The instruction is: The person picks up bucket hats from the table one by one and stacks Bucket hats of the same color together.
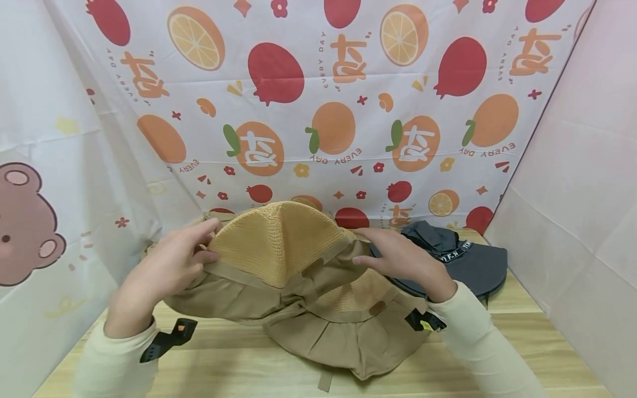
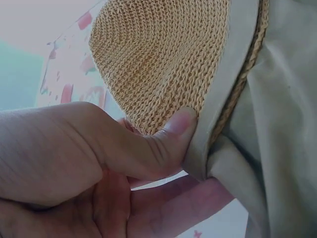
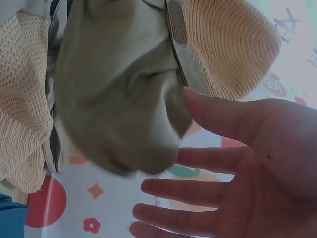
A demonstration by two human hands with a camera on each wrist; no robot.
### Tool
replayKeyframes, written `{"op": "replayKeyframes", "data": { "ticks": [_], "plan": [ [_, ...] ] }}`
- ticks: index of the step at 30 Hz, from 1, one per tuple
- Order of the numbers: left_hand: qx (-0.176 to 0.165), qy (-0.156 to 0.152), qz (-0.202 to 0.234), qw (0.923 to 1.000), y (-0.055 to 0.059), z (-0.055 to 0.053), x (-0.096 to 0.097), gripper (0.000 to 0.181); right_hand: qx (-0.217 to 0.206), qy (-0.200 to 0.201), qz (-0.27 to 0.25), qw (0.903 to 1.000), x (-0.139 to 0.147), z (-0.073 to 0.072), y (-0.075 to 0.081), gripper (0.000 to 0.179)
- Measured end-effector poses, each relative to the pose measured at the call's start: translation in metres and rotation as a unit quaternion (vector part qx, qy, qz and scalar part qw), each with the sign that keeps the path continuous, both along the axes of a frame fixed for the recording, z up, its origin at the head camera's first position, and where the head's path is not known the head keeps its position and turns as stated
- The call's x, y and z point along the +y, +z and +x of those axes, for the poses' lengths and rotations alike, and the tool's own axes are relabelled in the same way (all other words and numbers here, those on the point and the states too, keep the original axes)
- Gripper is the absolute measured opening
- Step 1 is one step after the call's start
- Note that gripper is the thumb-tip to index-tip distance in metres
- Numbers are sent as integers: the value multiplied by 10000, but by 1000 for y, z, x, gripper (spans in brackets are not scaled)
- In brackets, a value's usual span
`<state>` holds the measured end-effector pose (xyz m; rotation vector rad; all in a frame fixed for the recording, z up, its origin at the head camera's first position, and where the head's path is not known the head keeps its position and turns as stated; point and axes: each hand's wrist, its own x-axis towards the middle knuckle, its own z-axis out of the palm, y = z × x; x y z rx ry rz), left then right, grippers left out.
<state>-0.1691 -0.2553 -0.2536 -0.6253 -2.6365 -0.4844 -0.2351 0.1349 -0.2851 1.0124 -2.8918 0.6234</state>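
A sun hat with a yellow knitted crown (image 1: 249, 243) and a khaki fabric brim is held up in front of me, tilted. My left hand (image 1: 166, 265) pinches its left side, thumb on the knit by the band (image 2: 218, 94) and fingers underneath. At the other side is my right hand (image 1: 405, 254); in the right wrist view its thumb touches the hat's band edge and its fingers (image 3: 193, 191) are spread straight beside the brim (image 3: 119, 84). A second similar hat (image 1: 348, 342) lies below on the table, partly covered, with a small brown tag (image 1: 377, 308).
A dark grey cap (image 1: 478, 268) with white lettering lies on the right, behind my right forearm. The wooden table (image 1: 224, 359) meets a fruit-print cloth (image 1: 318, 72) at the back. White cloth walls (image 1: 577, 166) stand at both sides.
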Motion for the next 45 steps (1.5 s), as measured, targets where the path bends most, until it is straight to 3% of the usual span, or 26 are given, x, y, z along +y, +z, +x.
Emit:
{"op": "replayKeyframes", "data": {
  "ticks": [6, 12, 23, 30, 34, 39, 45],
  "plan": [
    [-151, -65, -79, 9998, -3, -7, 16, 36, 304, 237, -401, 9985, -7, 0, 1, 27],
    [-612, -46, 51, 9981, -6, -11, 25, 30, 559, 182, -702, 9958, -5, 3, 1, 9],
    [-1043, -304, 328, 9935, -16, -22, 26, 26, 858, -91, -1349, 9871, 11, 11, 2, 6],
    [-1648, -666, 245, 9838, -35, -35, 24, 12, 1006, -318, -1576, 9819, 21, 12, 3, 13],
    [-1456, -772, 166, 9862, -45, -41, 26, 11, 949, -425, -1558, 9823, 27, 8, 1, 17],
    [-1119, -710, 185, 9910, -48, -45, 33, 17, 828, -616, -1351, 9854, 39, 1, -4, 10],
    [-1205, -704, 173, 9901, -49, -48, 44, 14, 507, -788, -802, 9924, 51, -5, -12, 17]
  ]
}}
